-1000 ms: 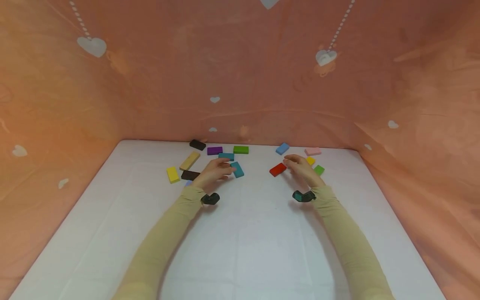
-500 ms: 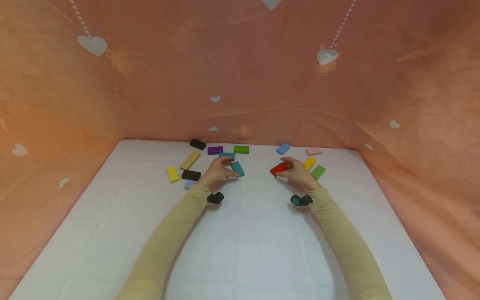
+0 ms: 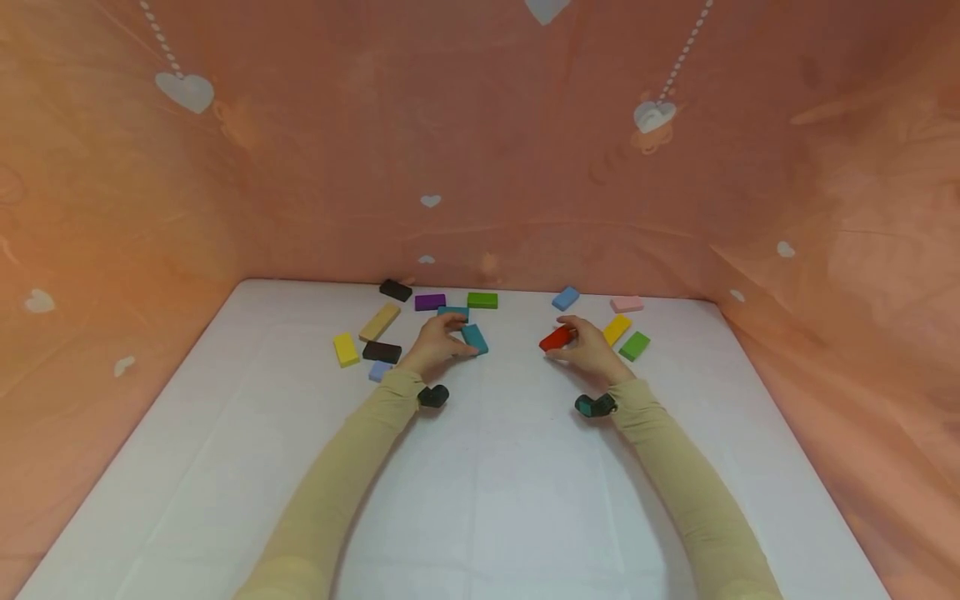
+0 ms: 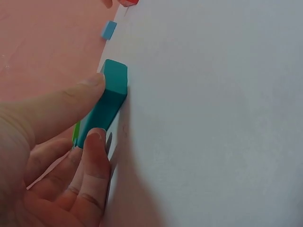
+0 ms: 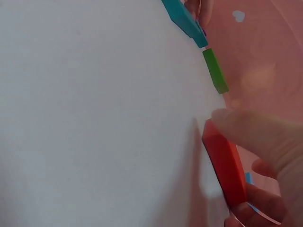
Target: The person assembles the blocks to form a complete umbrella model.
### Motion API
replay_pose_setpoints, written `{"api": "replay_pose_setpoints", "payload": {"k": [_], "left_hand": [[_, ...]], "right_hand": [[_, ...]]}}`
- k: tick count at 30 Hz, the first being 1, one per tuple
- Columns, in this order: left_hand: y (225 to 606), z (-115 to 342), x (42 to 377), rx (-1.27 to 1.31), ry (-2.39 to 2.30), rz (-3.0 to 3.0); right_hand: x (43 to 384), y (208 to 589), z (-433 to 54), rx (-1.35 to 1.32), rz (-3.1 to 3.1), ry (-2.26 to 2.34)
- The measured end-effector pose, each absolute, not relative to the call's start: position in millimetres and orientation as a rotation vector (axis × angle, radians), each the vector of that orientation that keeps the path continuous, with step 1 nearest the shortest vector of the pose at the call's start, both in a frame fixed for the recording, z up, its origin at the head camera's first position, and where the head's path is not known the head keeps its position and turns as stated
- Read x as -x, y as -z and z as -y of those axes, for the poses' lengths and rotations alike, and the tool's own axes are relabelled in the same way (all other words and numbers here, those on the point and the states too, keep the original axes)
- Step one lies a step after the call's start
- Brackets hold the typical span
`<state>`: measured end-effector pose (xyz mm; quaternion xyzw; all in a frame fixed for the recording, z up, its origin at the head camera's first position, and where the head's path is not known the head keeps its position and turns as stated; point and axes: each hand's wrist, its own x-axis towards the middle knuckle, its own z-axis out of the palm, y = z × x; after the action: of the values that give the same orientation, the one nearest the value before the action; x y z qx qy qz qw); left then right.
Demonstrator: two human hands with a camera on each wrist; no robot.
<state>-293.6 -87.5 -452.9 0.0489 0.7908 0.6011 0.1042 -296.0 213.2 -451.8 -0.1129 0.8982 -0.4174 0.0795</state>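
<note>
My left hand [image 3: 435,343] pinches a teal block [image 3: 475,338] by its ends. In the left wrist view the thumb lies on one end of that teal block [image 4: 106,101] and a fingertip on the other. On the right side my right hand [image 3: 590,348] holds a red block [image 3: 556,338] in the same way. The right wrist view has the thumb at the near end of the red block [image 5: 223,161], with fingers curled at its far end. Just behind the left hand lies a second teal block [image 3: 453,312], partly covered by the fingers.
Left of the hands lie a yellow block [image 3: 346,349], a plain wood block [image 3: 379,322], a dark block [image 3: 382,352] and a lilac block [image 3: 379,371]. Purple [image 3: 430,302] and green blocks [image 3: 482,300] sit behind. Another yellow block [image 3: 617,329] is beside the right hand. A pink curtain [image 3: 480,167] surrounds the white table.
My right hand has come left and closed its thumb and fingers on the red block, uncovering the yellow and green blocks. My left hand has shifted slightly right onto the teal block.
</note>
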Motion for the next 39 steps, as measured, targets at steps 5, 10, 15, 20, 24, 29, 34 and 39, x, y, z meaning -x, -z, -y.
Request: {"api": "replay_pose_setpoints", "payload": {"k": [5,10,15,20,24,29,34,39], "left_hand": [[452.5,89.1,291.9,-0.141,-1.732,-2.371],[452.1,90.6,289.7,-0.127,-1.714,-2.383],[453.9,91.7,289.8,-0.139,-1.692,-2.392],[454.4,92.3,291.3,-0.187,-1.662,-2.418],[453.5,92.1,291.1,-0.212,-1.643,-2.439],[452.3,91.8,289.9,-0.208,-1.657,-2.433],[452.6,91.1,288.1,-0.213,-1.677,-2.433],[452.8,89.4,285.0,-0.248,-1.742,-2.405]], "right_hand": [[295.3,451.2,-210.6,0.346,-2.74,1.206],[294.5,451.3,-209.1,0.338,-2.74,1.217],[294.1,452.9,-210.6,0.318,-2.723,1.241],[293.2,454.0,-214.2,0.282,-2.668,1.323],[293.5,456.1,-216.5,0.222,-2.615,1.381],[294.7,455.7,-217.3,0.206,-2.593,1.405],[296.1,455.6,-217.2,0.218,-2.581,1.431],[295.4,455.2,-216.2,0.167,-2.53,1.494]]}}
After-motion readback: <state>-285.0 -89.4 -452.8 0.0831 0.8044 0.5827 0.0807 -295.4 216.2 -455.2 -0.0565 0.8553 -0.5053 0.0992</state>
